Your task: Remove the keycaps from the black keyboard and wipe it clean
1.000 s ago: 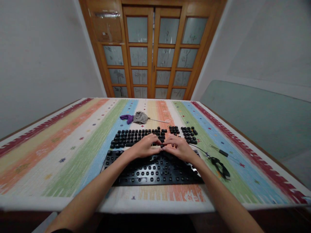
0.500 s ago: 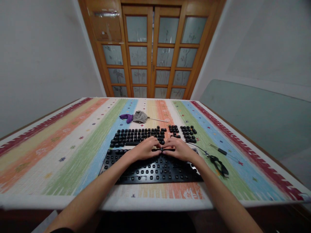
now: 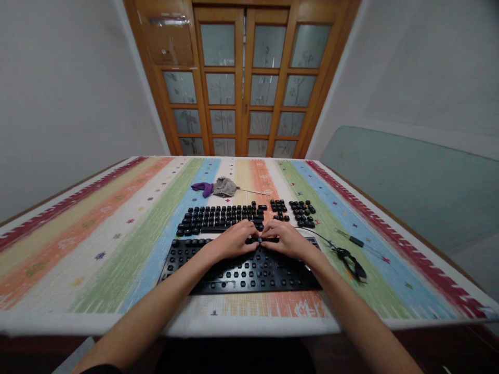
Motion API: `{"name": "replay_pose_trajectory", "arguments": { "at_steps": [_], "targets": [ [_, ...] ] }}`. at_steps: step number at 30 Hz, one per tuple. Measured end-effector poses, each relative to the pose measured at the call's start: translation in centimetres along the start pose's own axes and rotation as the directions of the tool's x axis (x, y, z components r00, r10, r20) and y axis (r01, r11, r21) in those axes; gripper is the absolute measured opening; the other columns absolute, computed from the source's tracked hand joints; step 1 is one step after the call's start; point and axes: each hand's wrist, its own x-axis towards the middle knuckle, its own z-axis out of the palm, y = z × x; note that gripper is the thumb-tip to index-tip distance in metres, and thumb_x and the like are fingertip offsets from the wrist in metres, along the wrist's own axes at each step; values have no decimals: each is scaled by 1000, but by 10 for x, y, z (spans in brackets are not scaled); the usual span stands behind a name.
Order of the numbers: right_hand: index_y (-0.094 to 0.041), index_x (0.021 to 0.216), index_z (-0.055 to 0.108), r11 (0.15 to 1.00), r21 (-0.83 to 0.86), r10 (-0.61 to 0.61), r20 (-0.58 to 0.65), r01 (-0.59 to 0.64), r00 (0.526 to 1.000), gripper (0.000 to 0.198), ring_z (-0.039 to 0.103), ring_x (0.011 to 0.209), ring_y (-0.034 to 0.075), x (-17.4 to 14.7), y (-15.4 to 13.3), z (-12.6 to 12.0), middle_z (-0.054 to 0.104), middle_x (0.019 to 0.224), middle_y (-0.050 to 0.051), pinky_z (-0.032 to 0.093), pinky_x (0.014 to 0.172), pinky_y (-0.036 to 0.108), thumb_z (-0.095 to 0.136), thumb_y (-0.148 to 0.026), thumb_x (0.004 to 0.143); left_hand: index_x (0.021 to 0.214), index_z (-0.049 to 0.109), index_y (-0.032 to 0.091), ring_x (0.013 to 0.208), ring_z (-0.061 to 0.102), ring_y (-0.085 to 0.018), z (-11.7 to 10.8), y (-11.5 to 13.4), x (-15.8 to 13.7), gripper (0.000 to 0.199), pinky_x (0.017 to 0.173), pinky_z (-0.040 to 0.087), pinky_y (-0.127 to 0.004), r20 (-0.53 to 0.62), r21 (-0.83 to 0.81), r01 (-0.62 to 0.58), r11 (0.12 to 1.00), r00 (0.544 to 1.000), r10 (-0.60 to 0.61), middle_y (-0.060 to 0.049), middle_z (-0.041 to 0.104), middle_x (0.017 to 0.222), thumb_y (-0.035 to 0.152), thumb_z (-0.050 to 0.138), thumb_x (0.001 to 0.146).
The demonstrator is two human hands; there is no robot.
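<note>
A black keyboard point(image 3: 230, 278), most of its switches bare, lies near the table's front edge. My left hand point(image 3: 236, 240) rests over its far edge, with thumb and index finger closed at a small black keycap point(image 3: 260, 240). From the other side my right hand point(image 3: 286, 239) pinches at that same keycap, so the fingertips of both hands nearly meet. The fingers partly hide the keycap, and I cannot tell whether it sits on its switch. A few keycaps point(image 3: 188, 242) are in place on the far row at the left. Beyond the keyboard, loose black keycaps point(image 3: 224, 214) lie in keyboard order.
Right of the keyboard lie its coiled black cable point(image 3: 351, 264) and a small tool with a dark handle point(image 3: 356, 241). Farther back are a grey cloth point(image 3: 225, 187), a purple cloth point(image 3: 202, 189) and a thin metal rod point(image 3: 253, 191). A striped cloth point(image 3: 105, 259) covers the table.
Both hands stay at the same keycap, with only slight finger movement. The keyboard's right end has shifted a little to the left.
</note>
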Motion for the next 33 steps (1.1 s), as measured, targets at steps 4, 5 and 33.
{"name": "replay_pose_trajectory", "arguments": {
  "at_steps": [4,5,33],
  "targets": [
    [-20,90,79,999,-46,0,9,0,1000,11,66,90,22,1,-1,0,73,93,7,49,79,33,70,-22,84,93,67,16,92,59,-21,0,1,2,8,86,48,-32,13,16,17,1000,1000,-18,-5,65,93,19,65,86],
    [-20,90,79,998,-56,-3,11,3,1000,11,66,90,21,1,-1,0,73,93,7,49,79,33,69,-22,85,93,68,16,91,59,-21,0,1,3,9,86,48,-32,15,20,20,1000,1000,-20,-6,65,92,20,65,85],
    [-20,94,77,993,55,111,-165,-103,980,18,67,91,21,-1,-2,-10,71,97,8,52,84,35,61,-26,91,94,76,12,87,68,-23,-69,-47,79,21,81,47,-32,-30,145,184,972,983,-181,-11,75,93,22,59,89]
  ]
}}
